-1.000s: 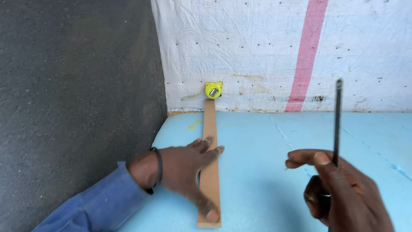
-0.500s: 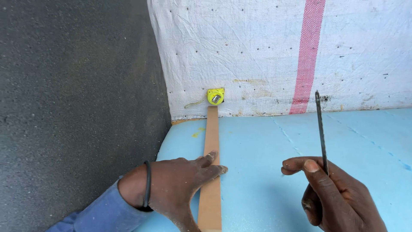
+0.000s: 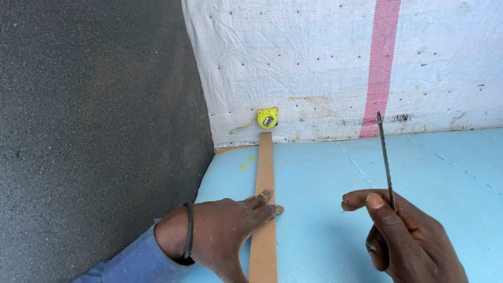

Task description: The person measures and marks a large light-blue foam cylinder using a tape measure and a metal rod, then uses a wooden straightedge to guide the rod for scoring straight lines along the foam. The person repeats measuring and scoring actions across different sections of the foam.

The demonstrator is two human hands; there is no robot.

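The left hand [image 3: 225, 230] lies flat, fingers spread, on a long narrow wooden strip [image 3: 264, 209], apparently pressing it down so it stays straight on the pale blue foam sheet [image 3: 325, 209]; its grip closes on nothing. The strip runs away from the person to the white woven sheet with a red stripe [image 3: 340, 68], where a yellow tape measure [image 3: 267, 118] sits at its far end. The right hand [image 3: 403, 236] holds a thin dark blade [image 3: 385, 157] upright, pinched between thumb and fingers, clear of the foam and well to the right of the strip. The blade's lower part is hidden inside the hand, its edge is too fine to make out, and the strip's near end is cut off by the frame.
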